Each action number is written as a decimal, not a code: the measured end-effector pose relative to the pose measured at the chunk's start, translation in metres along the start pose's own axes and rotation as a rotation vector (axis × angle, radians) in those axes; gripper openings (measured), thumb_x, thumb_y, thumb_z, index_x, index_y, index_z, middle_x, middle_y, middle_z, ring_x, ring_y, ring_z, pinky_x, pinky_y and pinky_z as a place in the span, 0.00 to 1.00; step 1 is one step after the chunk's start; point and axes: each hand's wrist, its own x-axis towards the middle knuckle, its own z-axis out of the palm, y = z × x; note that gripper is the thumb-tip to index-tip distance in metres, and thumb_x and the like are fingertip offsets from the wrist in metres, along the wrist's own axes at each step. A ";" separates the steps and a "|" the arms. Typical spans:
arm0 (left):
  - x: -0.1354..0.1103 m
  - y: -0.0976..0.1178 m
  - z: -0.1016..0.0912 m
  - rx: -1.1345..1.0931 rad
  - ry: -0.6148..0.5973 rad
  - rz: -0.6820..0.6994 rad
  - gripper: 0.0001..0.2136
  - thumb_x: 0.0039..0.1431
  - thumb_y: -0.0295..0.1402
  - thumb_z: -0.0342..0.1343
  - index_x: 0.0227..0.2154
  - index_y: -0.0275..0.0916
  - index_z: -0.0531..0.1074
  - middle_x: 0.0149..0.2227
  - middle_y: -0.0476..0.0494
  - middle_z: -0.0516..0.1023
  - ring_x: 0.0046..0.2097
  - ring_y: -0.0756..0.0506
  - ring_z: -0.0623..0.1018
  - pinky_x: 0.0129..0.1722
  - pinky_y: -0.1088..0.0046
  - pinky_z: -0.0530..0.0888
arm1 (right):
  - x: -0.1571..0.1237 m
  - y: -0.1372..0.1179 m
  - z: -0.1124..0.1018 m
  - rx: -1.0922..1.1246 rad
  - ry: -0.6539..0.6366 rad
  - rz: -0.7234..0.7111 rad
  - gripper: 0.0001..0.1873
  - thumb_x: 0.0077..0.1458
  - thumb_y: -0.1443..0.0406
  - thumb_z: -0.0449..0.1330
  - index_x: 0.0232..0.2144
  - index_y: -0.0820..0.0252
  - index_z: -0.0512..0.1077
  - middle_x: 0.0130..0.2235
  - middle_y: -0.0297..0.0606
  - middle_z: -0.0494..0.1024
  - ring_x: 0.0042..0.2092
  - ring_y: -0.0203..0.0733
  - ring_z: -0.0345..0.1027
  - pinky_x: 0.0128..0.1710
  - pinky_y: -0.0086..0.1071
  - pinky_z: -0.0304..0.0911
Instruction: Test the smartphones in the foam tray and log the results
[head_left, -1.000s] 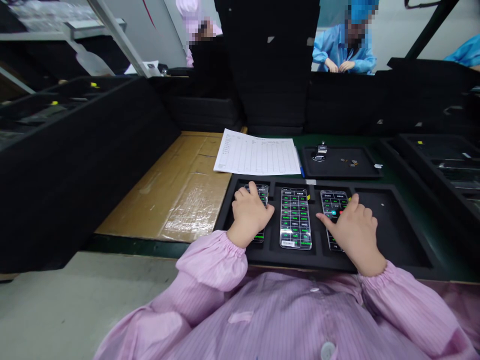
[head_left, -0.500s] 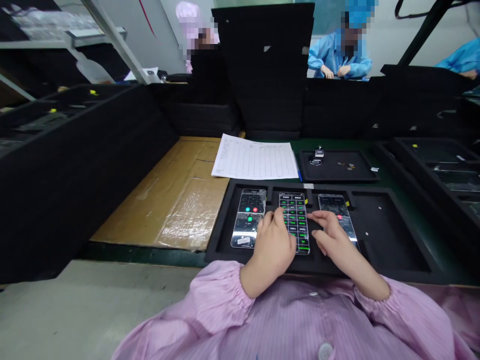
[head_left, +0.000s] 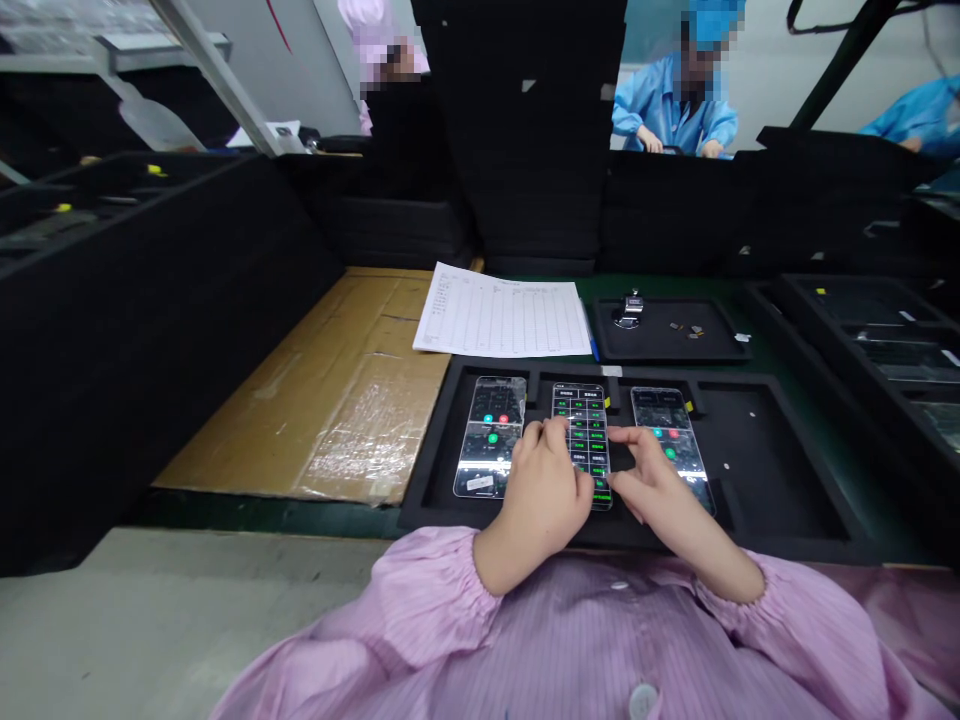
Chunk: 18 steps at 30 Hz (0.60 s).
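Observation:
Three lit phones lie side by side in a black foam tray (head_left: 765,470). The left phone (head_left: 489,436) and the right phone (head_left: 664,430) show round green and red icons; the middle phone (head_left: 583,420) shows a grid of green buttons. My left hand (head_left: 546,490) rests on the middle phone's lower left, fingers loosely curled, fingertips touching the screen. My right hand (head_left: 651,482) lies between the middle and right phones, its fingers stretched toward the middle phone's right edge. Neither hand grips anything.
A printed sheet (head_left: 501,318) lies behind the tray, a smaller black tray (head_left: 667,335) with small metal parts beside it. Cardboard (head_left: 337,390) covers the bench at left. Tall black foam stacks stand left and behind. Trays with phones (head_left: 892,340) sit right. Other people work beyond.
Both hands left the outer phones and came together at the middle phone. The outer phones' screens switched from the green grid to round green and red icons.

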 end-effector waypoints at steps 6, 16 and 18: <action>0.001 0.002 0.000 0.008 0.017 -0.016 0.22 0.54 0.25 0.51 0.53 0.28 0.64 0.53 0.29 0.73 0.56 0.33 0.71 0.58 0.50 0.70 | 0.000 -0.004 0.001 -0.032 0.021 -0.025 0.21 0.51 0.63 0.55 0.49 0.55 0.60 0.49 0.41 0.73 0.21 0.27 0.56 0.19 0.28 0.53; -0.021 -0.056 -0.041 0.077 0.391 0.045 0.16 0.65 0.31 0.45 0.51 0.33 0.71 0.54 0.32 0.76 0.59 0.34 0.71 0.60 0.47 0.69 | -0.009 0.007 -0.062 -1.004 0.499 -0.454 0.15 0.56 0.72 0.47 0.44 0.59 0.66 0.47 0.50 0.79 0.57 0.58 0.69 0.51 0.52 0.64; -0.025 -0.069 -0.042 0.121 0.417 0.040 0.16 0.66 0.32 0.44 0.49 0.34 0.73 0.56 0.33 0.75 0.61 0.33 0.69 0.61 0.45 0.68 | -0.008 0.009 -0.058 -1.032 0.476 -0.470 0.15 0.56 0.72 0.47 0.44 0.59 0.66 0.46 0.49 0.79 0.59 0.59 0.68 0.53 0.55 0.62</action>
